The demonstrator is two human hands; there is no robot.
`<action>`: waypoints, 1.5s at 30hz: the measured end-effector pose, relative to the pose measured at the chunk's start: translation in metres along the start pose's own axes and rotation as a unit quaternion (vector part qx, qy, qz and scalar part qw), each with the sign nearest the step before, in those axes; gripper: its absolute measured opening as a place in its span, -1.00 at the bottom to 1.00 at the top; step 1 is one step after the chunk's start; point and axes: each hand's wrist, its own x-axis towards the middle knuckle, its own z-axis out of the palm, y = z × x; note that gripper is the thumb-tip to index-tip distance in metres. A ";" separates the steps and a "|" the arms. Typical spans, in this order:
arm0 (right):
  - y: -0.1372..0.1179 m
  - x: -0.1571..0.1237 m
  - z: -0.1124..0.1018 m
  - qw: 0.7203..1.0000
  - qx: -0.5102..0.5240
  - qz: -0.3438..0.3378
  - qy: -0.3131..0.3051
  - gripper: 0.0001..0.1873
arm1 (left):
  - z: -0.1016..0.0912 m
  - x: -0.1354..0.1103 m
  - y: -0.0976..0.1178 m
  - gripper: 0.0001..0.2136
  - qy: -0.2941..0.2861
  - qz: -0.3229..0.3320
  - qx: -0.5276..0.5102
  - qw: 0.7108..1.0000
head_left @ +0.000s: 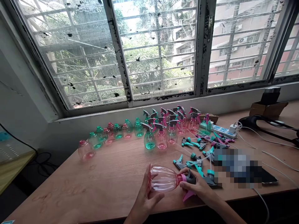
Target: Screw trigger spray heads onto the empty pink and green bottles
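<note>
A clear pink spray bottle (164, 178) lies sideways between my hands, above the front part of the table. My left hand (147, 194) cups its base, thumb below and fingers behind. At the neck, my right hand (198, 186) grips the trigger spray head (191, 176), which has a pink collar and a dark grey body; its pink trigger points down. Loose turquoise-and-grey spray heads (195, 163) lie just beyond my right hand. Farther back stand several bottles with spray heads fitted, including a green spray bottle (149, 140) and a pink spray bottle (161, 140).
Open-necked bottles, such as a pink bottle (86, 151), form a row at the back left. To the right lie a phone (268, 175), a power strip (224, 131), white cables and a black strap (257, 123). A cardboard box (268, 109) stands by the window wall.
</note>
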 end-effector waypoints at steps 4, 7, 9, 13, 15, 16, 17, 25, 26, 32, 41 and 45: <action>-0.005 -0.001 -0.002 0.999 -0.046 -0.024 0.004 -0.61 | 0.000 0.000 0.002 -0.06 -0.009 -0.004 -0.014 1.000; -0.006 -0.002 -0.002 0.995 -0.085 -0.045 0.016 -0.61 | 0.001 0.002 0.003 -0.08 -0.011 -0.008 -0.034 0.999; -0.006 -0.001 -0.001 0.998 -0.063 -0.023 0.012 -0.58 | 0.002 0.002 0.006 -0.05 -0.004 -0.011 -0.029 0.999; -0.006 0.000 0.001 1.000 -0.021 0.008 0.008 -0.54 | 0.004 -0.001 0.010 0.00 -0.001 -0.016 -0.040 0.999; -0.008 -0.001 0.002 1.000 -0.020 0.008 0.009 -0.53 | 0.004 -0.002 0.009 0.01 0.002 -0.013 -0.048 0.999; -0.009 -0.001 0.002 1.000 -0.021 0.008 0.009 -0.53 | 0.004 -0.001 0.007 0.01 0.003 -0.010 -0.051 0.999; -0.010 -0.002 0.002 1.000 -0.023 0.006 0.011 -0.53 | 0.003 -0.001 0.006 0.02 0.003 -0.006 -0.054 0.998; -0.007 -0.002 0.001 1.000 0.001 0.007 0.007 -0.56 | 0.002 0.001 0.006 -0.01 -0.025 -0.005 -0.026 0.999; -0.006 -0.001 0.001 1.000 0.009 0.012 0.007 -0.55 | 0.002 0.000 0.007 -0.03 -0.027 -0.002 -0.018 0.999; -0.005 0.000 0.002 1.000 0.022 0.016 0.011 -0.53 | 0.002 -0.002 0.000 -0.03 -0.013 0.009 0.015 1.000; -0.003 0.000 0.001 1.000 0.020 0.016 -0.001 -0.55 | 0.006 0.002 0.008 -0.02 -0.002 -0.017 0.021 1.000; -0.002 -0.001 0.001 1.000 0.022 0.014 -0.001 -0.56 | 0.005 0.001 0.009 0.00 -0.013 -0.005 0.027 1.000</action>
